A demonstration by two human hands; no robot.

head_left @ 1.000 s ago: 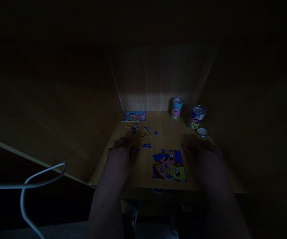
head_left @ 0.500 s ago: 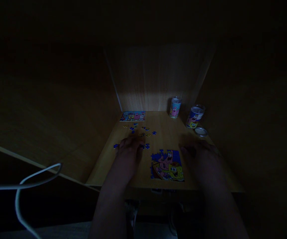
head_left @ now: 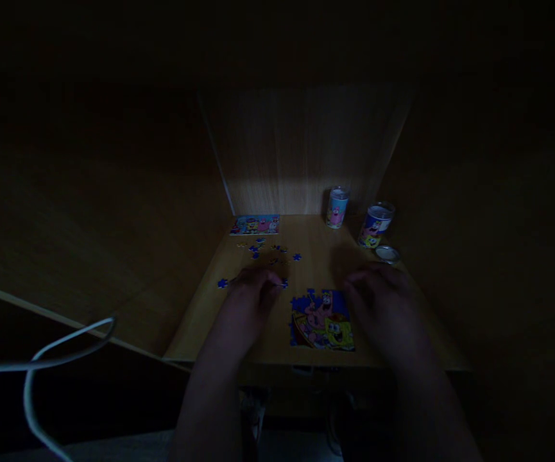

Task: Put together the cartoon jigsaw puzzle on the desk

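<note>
The puzzle [head_left: 323, 324] lies flat near the front of the table [head_left: 315, 240], between the two hands, probably so that both can reach it; the left hand [head_left: 251, 292] is bent over a blue piece [head_left: 285, 283] left of the puzzle, thumb and fingertips drawn close together, though the gloom hides whether they pinch anything; the right hand [head_left: 385, 301] is loosely curled just beside the puzzle's upper right corner, with nothing seen in it, and I cannot tell whether its tips meet; the scattered pieces [head_left: 255, 249] lie apart behind the left hand, presumably so that each can be seen and picked out; the two cans [head_left: 375, 226] stand upright at the back right, lid [head_left: 387, 255] beside the nearer one, seemingly to keep them out of the way; the puzzle shows a pink figure and a yellow one against deep blue, its lower edge fairly straight, its upper left ragged with tabs and notches.
</note>
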